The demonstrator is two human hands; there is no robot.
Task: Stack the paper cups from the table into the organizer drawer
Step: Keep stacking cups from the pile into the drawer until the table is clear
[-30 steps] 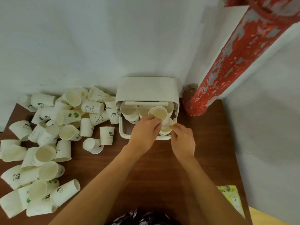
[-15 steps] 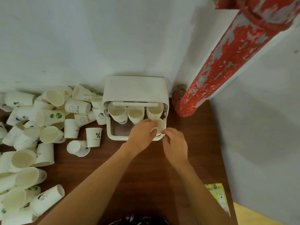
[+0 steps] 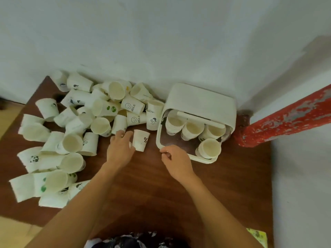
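Observation:
Many white paper cups (image 3: 100, 108) lie heaped on the left of the brown table (image 3: 143, 185). A cup with a % sign (image 3: 141, 140) stands upside down near the heap. My left hand (image 3: 120, 149) lies over a cup on its side just left of the % cup, fingers spread, hiding nearly all of it. The white organizer (image 3: 200, 99) stands against the wall with its drawer (image 3: 158, 140) pulled out. Three cup stacks (image 3: 192, 129) line the drawer's back, and one stack (image 3: 209, 149) sits at its front right. My right hand (image 3: 176, 161) hovers by the drawer's front left corner, loosely curled and holding nothing.
A red pipe with peeling paint (image 3: 286, 119) slants down to the table's back right corner beside the organizer. A yellow-green packet (image 3: 257, 236) lies at the near right edge. White walls close off the back and right. Bare tabletop shows between my arms.
My left hand left the drawer and swung left to the loose cups by the % cup. The cup it held now sits on the drawer's front right stack. My right hand drew back slightly.

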